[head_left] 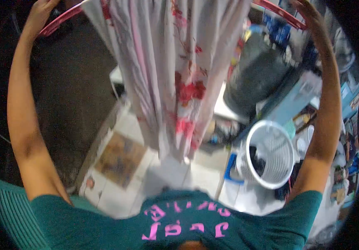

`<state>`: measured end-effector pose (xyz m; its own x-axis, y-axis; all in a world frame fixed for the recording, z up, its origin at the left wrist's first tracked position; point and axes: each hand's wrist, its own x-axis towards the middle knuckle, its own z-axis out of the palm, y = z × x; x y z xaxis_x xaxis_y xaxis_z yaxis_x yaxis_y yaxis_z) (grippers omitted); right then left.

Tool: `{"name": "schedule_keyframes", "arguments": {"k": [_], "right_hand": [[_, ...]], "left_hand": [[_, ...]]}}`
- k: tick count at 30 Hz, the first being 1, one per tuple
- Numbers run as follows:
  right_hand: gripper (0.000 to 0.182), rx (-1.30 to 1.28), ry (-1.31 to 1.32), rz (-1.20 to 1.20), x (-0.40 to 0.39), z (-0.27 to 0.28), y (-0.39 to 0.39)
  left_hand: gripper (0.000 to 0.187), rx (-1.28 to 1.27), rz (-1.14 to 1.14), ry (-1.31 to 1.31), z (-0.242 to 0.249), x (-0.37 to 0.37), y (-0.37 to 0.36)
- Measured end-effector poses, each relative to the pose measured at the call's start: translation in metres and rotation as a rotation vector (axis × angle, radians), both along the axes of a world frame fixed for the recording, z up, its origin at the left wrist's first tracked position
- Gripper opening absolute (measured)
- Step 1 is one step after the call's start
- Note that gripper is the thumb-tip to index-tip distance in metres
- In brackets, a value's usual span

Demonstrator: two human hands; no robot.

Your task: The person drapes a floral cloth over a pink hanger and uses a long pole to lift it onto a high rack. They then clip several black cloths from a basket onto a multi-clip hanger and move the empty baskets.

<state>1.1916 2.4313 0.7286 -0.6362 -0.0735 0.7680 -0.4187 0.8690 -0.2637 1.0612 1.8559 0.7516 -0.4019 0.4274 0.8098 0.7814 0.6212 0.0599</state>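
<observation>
Left hand and right hand were found raised, wide apart, at the upper edge of view, each near an end of pink band. Fingers were mostly cut off; whether either hand was closed on anything could not be determined. The cloth, pale with red flowers, hung in folds between the arms, left of the basket. Step in hand, as judged: holding the cloth up, spread. The next move appeared to call for level arms.
</observation>
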Motion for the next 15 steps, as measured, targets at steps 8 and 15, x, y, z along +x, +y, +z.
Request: {"name": "schedule_keyframes", "arguments": {"k": [8, 15], "right_hand": [[0.028, -0.332, -0.178, 0.107, -0.022, -0.075, -0.020], [0.029, -0.139, -0.125, 0.066, -0.087, -0.007, 0.046]], "left_hand": [[0.028, -0.104, 0.322, -0.089, -0.094, -0.003, 0.012], [0.030, 0.107, 0.051, -0.139, -0.035, -0.007, 0.051]]}}
